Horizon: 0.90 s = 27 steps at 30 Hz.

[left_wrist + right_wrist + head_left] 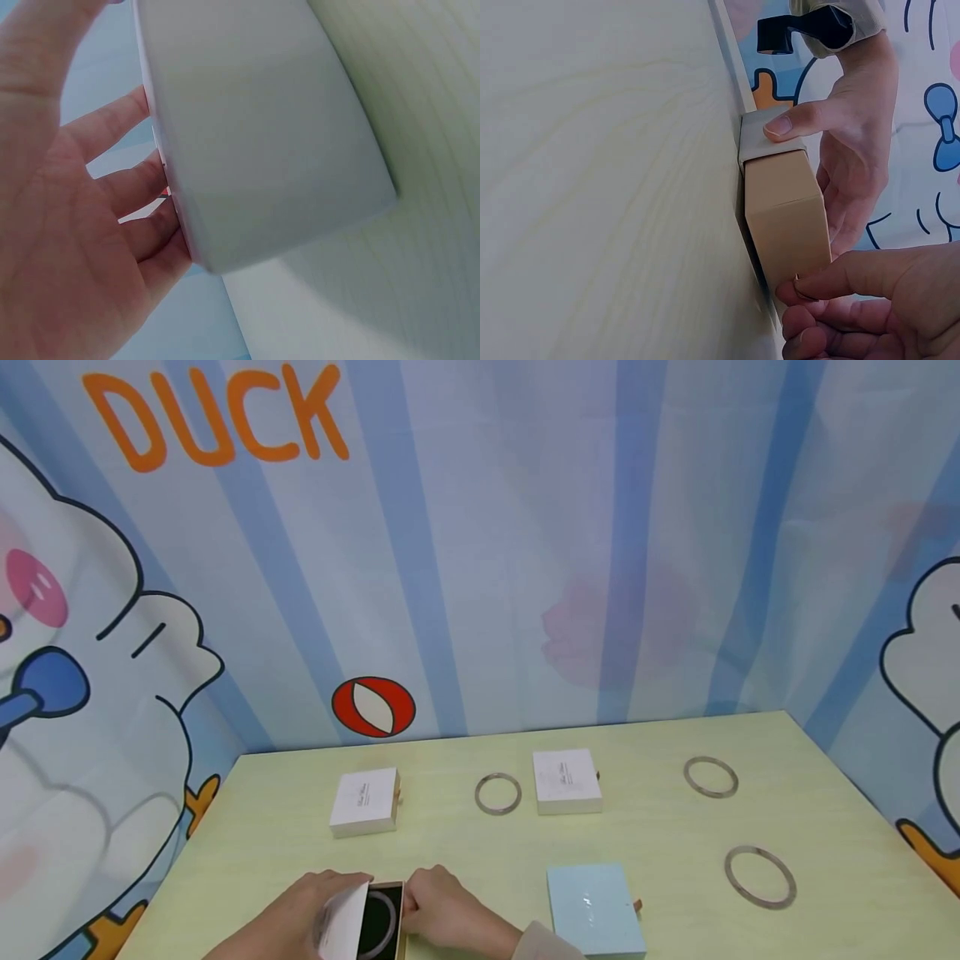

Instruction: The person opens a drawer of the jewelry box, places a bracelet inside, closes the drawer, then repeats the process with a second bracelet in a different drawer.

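Observation:
My left hand [303,910] grips the white sleeve [345,927] of a small drawer-style jewelry box at the table's near edge. In the left wrist view its fingers [124,187] lie along one side of the sleeve. The tan drawer [787,214] stands partly out of the sleeve, toward the right hand. Inside, a grey bangle [393,920] lies on black lining, its left part hidden under the sleeve. My right hand [450,906] is at the drawer's outer end, thumb and forefinger pinching its small pull tab [796,289].
Two white boxes [363,802] [567,782] stand farther back, with a bangle [498,794] between them. A light blue box [596,910] with an orange tab lies right of the right hand. Two more bangles [711,777] [761,877] lie at the right. A printed curtain [510,543] hangs behind the table.

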Tool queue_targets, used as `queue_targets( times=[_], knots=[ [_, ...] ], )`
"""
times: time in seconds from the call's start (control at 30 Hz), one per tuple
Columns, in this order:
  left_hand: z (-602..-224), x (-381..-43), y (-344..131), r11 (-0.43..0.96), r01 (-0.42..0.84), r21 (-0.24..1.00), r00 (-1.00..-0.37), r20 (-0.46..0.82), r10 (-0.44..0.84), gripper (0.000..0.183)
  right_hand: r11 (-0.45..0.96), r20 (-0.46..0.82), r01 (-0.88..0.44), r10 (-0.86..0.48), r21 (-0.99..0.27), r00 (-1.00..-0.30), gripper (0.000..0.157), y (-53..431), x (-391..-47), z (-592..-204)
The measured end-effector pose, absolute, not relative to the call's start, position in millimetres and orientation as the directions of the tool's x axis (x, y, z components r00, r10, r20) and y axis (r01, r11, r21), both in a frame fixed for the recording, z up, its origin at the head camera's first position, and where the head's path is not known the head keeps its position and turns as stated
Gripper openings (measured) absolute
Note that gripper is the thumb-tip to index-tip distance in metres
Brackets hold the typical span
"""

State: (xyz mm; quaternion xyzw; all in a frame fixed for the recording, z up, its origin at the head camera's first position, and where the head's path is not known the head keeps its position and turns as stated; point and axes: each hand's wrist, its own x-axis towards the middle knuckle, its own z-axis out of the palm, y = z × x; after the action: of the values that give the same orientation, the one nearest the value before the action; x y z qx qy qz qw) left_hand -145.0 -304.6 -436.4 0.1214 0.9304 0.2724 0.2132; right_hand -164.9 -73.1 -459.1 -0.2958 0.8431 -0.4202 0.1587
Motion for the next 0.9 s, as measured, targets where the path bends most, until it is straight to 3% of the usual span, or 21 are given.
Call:
queue_targets(
  times=[0.9],
  knots=[
    [-437.9, -144.6, -304.2, 0.832, 0.123, 0.541, -0.886, -0.317, 0.337, 0.097, 0.481, 0.012, -0.418, -0.645, -0.771, -0.764, 0.039, -77.4, -166.7, -459.8]
  ],
)
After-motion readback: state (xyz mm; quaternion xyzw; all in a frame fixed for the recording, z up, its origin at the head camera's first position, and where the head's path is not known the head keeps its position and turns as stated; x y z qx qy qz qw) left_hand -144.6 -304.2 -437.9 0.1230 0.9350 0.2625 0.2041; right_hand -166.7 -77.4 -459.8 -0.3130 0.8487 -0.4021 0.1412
